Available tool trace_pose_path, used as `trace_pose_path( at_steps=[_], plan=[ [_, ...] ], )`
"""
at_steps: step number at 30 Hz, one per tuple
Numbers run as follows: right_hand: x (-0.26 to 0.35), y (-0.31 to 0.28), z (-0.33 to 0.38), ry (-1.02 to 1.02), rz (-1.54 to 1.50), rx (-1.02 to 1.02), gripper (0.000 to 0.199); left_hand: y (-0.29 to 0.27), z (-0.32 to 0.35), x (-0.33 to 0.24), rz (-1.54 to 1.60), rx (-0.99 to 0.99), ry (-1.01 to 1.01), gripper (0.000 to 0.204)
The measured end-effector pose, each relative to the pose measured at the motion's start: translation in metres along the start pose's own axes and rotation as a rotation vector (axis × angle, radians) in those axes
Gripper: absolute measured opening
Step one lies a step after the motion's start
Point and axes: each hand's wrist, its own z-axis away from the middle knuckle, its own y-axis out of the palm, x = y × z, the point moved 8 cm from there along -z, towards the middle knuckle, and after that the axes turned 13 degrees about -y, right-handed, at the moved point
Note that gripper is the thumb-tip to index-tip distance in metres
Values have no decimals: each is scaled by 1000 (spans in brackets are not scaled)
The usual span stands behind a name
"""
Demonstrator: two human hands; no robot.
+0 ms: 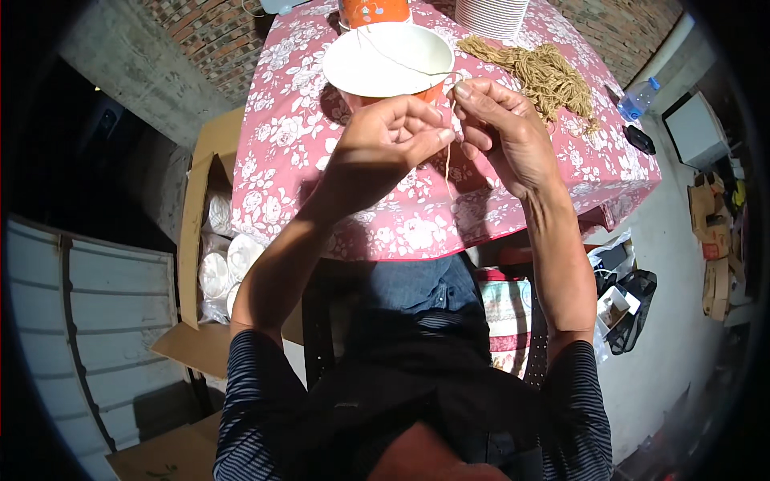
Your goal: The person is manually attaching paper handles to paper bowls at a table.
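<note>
A white bucket [377, 64] with an orange outside stands on the table in front of me, its open mouth toward me. From it a thin dark wire [401, 67] curves over to my right fingertips. My right hand [513, 128] pinches a short tan string [447, 164] beside the wire's end, just off the bucket's rim. My left hand [385, 140] is closed, thumb and forefinger pressed together on the same string lower down. The string's loose end hangs below the fingers. Whether the string is tied to the wire I cannot tell.
A heap of tan strings [553, 76] lies right of the bucket. Behind stand an orange bucket [373, 12] and stacked white buckets [491, 16]. A flowered cloth [281, 128] covers the table. A bottle [639, 100] is at the right; an open carton [192, 240] is left.
</note>
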Motion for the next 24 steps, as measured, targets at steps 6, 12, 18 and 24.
trace_pose_path(
  at_steps=[6,12,18,24],
  plan=[
    [-2,-4,9,38,75,-54,18,15,-4,8,178,62,56,26],
    [1,-27,8,30,312,-86,18,5,3,14,-100,-16,83,29],
    [-9,-51,2,77,378,-137,18,-23,15,31,-8,55,-114,31],
    [-7,-59,0,59,497,-99,25,-31,16,23,-50,80,-146,32]
  ],
)
